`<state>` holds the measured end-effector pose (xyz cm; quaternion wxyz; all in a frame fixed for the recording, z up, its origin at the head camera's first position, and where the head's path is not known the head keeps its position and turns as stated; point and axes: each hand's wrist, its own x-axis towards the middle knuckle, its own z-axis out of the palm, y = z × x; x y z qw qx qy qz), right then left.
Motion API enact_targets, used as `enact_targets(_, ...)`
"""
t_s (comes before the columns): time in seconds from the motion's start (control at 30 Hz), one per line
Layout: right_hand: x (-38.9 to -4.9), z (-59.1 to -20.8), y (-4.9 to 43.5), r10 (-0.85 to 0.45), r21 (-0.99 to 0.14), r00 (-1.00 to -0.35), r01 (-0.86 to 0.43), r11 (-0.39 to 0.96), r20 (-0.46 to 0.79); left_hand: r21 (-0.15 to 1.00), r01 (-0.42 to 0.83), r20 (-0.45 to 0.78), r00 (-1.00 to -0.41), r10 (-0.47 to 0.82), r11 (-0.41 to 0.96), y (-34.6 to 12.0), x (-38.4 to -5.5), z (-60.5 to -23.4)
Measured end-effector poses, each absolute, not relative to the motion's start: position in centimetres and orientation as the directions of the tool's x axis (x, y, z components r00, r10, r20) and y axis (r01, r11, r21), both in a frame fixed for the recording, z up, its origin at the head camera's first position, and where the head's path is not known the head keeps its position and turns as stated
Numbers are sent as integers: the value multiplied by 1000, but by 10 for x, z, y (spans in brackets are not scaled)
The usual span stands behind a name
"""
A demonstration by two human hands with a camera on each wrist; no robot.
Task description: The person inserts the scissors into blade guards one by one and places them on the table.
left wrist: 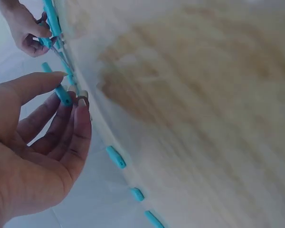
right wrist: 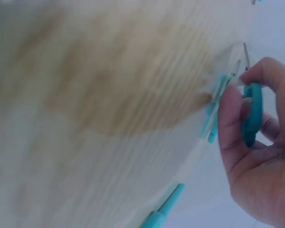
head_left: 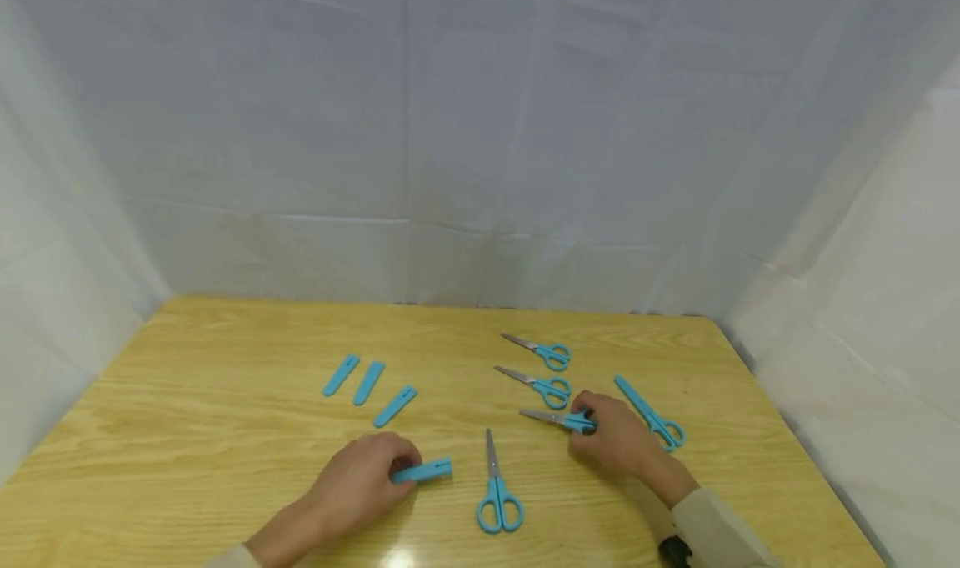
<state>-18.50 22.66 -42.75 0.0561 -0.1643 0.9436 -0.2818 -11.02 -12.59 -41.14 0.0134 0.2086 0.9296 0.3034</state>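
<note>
My left hand (head_left: 365,482) pinches a blue blade cover (head_left: 429,470) between thumb and fingers, its slotted end toward the right. In the left wrist view the same cover (left wrist: 57,84) shows at the fingertips. With my right hand (head_left: 617,436) I grip a pair of scissors (head_left: 558,418) by its blue handles, blades pointing left toward the other hand. The right wrist view shows those handles (right wrist: 252,114) inside the curled fingers. Between the hands, bare-bladed scissors (head_left: 495,489) lie on the table, tip away from me.
Several loose blue covers, among them one nearest my left hand (head_left: 395,406), lie on the wooden table (head_left: 225,434). Two uncovered scissors, upper (head_left: 543,350) and lower (head_left: 542,384), lie beyond my right hand. Covered scissors (head_left: 647,409) lie right of it. White sheeting (head_left: 450,134) surrounds the table.
</note>
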Motion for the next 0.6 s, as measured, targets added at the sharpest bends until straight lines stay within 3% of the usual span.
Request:
enact_targets(0.3,-172,-416,233,-357,-793,-933,-189,580,-39,665,338,173,-937,303,666,-125,-120,-393)
enact_targets(0.6,-156,-402,217,-483,-880,-875,-221,420,-11,740,371,194,-917,349,561,-122,-123,-389)
